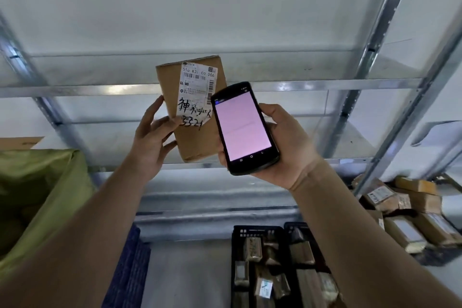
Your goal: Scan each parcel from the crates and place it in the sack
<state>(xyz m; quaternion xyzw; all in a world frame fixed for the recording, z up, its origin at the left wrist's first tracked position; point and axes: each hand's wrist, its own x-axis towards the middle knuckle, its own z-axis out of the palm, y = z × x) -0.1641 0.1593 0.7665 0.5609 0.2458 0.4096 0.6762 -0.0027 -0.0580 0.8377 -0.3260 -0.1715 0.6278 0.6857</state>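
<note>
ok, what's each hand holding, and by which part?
Left hand grips the brown cardboard parcel by its lower left edge; right hand holds the black pink-screened handheld scanner round its lower half.

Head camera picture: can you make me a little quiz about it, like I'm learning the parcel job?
1. True or false: the handheld scanner in the right-hand grip has a dark screen.
2. Pick one: where is the green sack? A) at the left of the picture B) at the right of the picture C) on the top shelf
3. Fill the gap: the left-hand grip holds up a brown cardboard ___ with a white label.

Key: 1 false, the screen glows pink; 2 A; 3 parcel.
</note>
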